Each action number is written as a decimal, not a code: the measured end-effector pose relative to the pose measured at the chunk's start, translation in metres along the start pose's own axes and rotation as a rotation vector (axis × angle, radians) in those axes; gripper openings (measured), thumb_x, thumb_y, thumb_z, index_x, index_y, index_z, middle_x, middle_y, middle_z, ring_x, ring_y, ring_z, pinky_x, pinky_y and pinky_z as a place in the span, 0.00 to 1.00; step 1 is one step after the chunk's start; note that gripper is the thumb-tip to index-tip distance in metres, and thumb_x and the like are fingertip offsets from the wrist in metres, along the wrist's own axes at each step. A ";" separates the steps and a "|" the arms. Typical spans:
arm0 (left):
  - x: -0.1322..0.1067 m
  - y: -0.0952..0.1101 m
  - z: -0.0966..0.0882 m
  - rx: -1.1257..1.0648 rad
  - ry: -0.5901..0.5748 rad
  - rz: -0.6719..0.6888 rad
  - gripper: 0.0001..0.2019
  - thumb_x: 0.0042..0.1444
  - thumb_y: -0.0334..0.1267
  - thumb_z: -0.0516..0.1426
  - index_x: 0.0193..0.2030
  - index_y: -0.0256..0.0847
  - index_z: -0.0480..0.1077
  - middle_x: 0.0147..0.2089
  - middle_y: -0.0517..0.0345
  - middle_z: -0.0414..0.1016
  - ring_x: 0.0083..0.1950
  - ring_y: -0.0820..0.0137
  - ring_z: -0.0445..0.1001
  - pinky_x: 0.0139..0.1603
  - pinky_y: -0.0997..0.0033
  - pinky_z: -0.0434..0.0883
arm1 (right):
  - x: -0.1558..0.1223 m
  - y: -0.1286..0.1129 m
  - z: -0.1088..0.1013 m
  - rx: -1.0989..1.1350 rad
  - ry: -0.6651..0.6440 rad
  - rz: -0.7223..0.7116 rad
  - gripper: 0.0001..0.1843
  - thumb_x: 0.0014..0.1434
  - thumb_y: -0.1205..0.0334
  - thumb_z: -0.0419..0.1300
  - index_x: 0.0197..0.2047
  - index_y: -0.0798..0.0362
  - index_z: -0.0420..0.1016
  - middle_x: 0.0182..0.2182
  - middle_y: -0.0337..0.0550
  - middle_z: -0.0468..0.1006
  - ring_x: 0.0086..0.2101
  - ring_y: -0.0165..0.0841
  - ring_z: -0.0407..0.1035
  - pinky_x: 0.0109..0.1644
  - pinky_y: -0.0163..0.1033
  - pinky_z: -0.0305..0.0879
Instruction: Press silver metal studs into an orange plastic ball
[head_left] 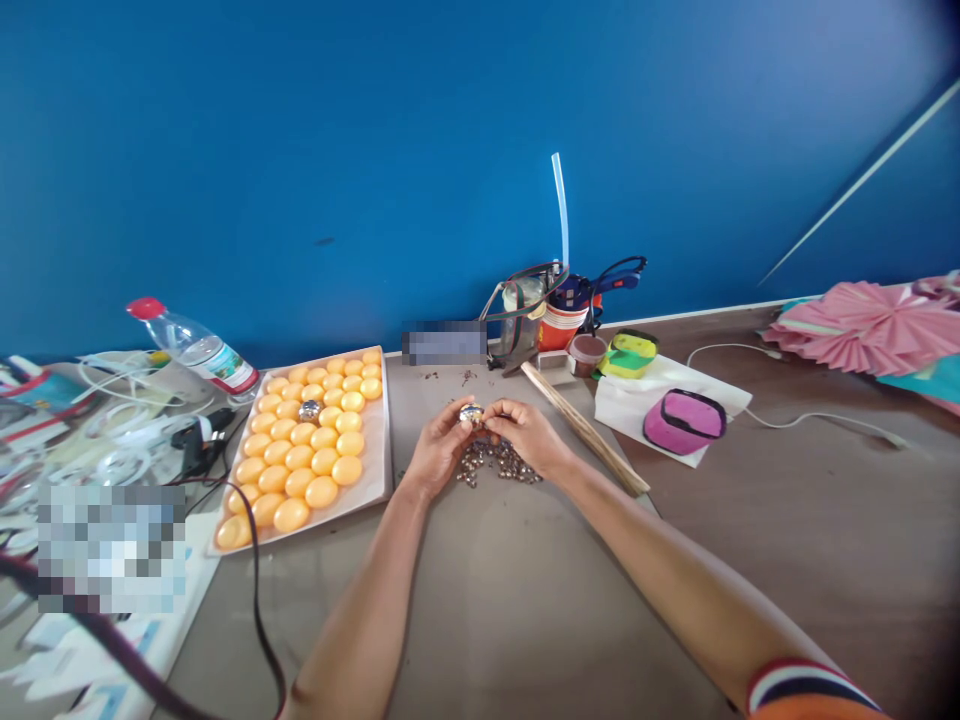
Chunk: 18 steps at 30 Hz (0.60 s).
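My left hand point(437, 447) holds a shiny silvery ball point(471, 414) between thumb and fingers. My right hand point(531, 436) is closed in a pinch at the ball's right side; whatever is between its fingertips is too small to make out. Beneath both hands lies a loose pile of small shiny brown-silver pieces point(495, 462). To the left stands a shallow white tray point(381, 485) with several rows of orange balls point(299, 457). Among these sits another silvery, faceted-looking ball point(310, 410).
A wooden stick point(585, 428) lies right of my hands. Beyond it are a pink-and-black pad point(684, 421) on white paper, a yellow-green one point(630, 354) and an orange cup point(561, 328). A bottle point(202, 350) leans at left near tangled cables. Pink folded paper point(862, 330) lies far right.
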<state>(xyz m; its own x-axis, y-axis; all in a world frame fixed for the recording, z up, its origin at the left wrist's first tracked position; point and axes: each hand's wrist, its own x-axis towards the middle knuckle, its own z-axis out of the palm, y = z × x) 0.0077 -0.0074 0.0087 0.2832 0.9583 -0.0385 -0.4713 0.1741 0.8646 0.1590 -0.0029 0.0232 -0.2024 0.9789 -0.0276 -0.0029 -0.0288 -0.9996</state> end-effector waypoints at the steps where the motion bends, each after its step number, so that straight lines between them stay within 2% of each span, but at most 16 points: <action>1: 0.000 0.000 0.000 0.006 0.005 -0.001 0.20 0.48 0.37 0.62 0.49 0.39 0.69 0.40 0.53 0.75 0.40 0.67 0.73 0.50 0.59 0.66 | 0.000 0.000 0.000 -0.004 0.000 0.004 0.06 0.49 0.60 0.56 0.30 0.54 0.69 0.18 0.32 0.67 0.23 0.27 0.61 0.32 0.34 0.57; 7: -0.001 -0.003 -0.002 0.116 0.046 0.024 0.20 0.48 0.40 0.62 0.49 0.40 0.69 0.41 0.54 0.74 0.40 0.67 0.73 0.49 0.61 0.67 | -0.001 0.002 0.003 -0.006 0.038 -0.001 0.06 0.50 0.60 0.55 0.29 0.54 0.67 0.18 0.32 0.66 0.22 0.27 0.60 0.30 0.34 0.56; 13: 0.000 -0.005 -0.004 0.330 0.150 0.056 0.25 0.45 0.44 0.63 0.51 0.40 0.70 0.42 0.54 0.75 0.42 0.65 0.72 0.47 0.65 0.68 | -0.001 0.007 0.005 -0.037 0.058 0.030 0.05 0.50 0.60 0.54 0.29 0.53 0.66 0.16 0.32 0.66 0.20 0.27 0.60 0.28 0.33 0.55; 18: -0.001 -0.005 -0.005 0.423 0.144 0.066 0.25 0.46 0.45 0.62 0.51 0.39 0.69 0.41 0.54 0.74 0.41 0.67 0.71 0.44 0.68 0.68 | -0.001 0.006 0.006 -0.067 0.084 0.053 0.04 0.49 0.61 0.54 0.28 0.53 0.66 0.15 0.32 0.67 0.19 0.26 0.60 0.27 0.33 0.55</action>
<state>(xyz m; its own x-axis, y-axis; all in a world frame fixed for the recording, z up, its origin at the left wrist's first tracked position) 0.0054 -0.0078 0.0016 0.1308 0.9912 -0.0202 -0.0926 0.0325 0.9952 0.1529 -0.0057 0.0172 -0.1180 0.9899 -0.0786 0.0718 -0.0704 -0.9949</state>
